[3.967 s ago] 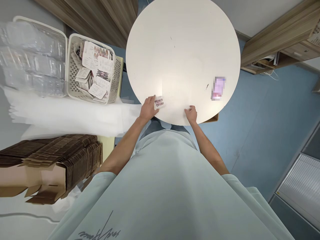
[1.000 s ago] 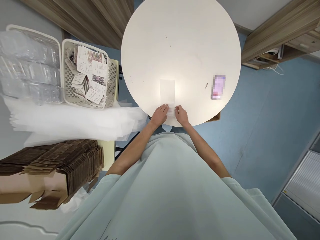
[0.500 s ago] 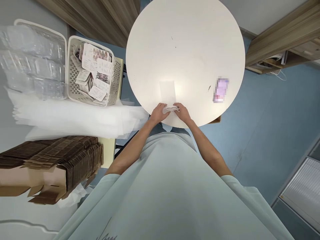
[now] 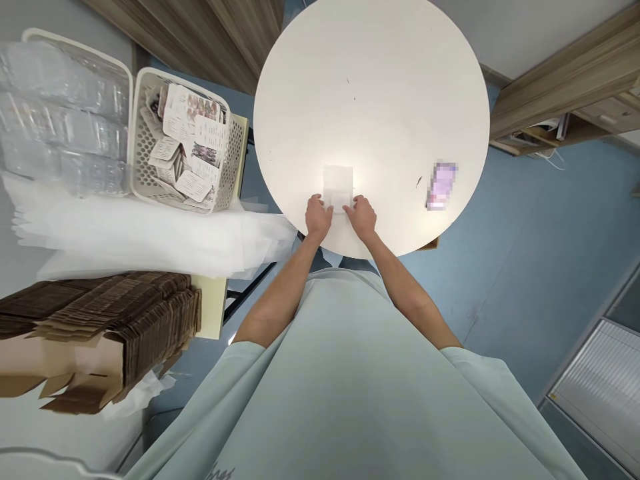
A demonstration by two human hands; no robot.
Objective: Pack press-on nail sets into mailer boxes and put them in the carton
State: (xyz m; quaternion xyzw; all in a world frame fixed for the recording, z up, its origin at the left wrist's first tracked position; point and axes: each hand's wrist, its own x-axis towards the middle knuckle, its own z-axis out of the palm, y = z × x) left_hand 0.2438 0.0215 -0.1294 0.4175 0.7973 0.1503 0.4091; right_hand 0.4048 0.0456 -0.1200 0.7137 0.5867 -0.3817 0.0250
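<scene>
A small white translucent packing sheet [image 4: 339,179] lies on the round white table near its front edge. Its lower part is folded over a flat clear-looking item, whose kind I cannot make out. My left hand [image 4: 318,217] grips the lower left edge of the fold, thumb bent inward and fingers curled along the side. On the opposite edge my right hand [image 4: 361,217] does the same, thumb pointing toward the left one. Both hands rest low against the table.
A phone-like pixelated object [image 4: 441,186] lies at the table's [image 4: 390,127] right. To the left are a basket [image 4: 140,153] of printed cards, a bin of clear plastic packs [image 4: 65,127], a stack of white sheets [image 4: 150,237] and folded brown cardboard boxes [image 4: 155,320].
My hands have moved slightly forward, turning the clear item in the fold over onto the sheet. The packet now lies flatter and looks shorter.
</scene>
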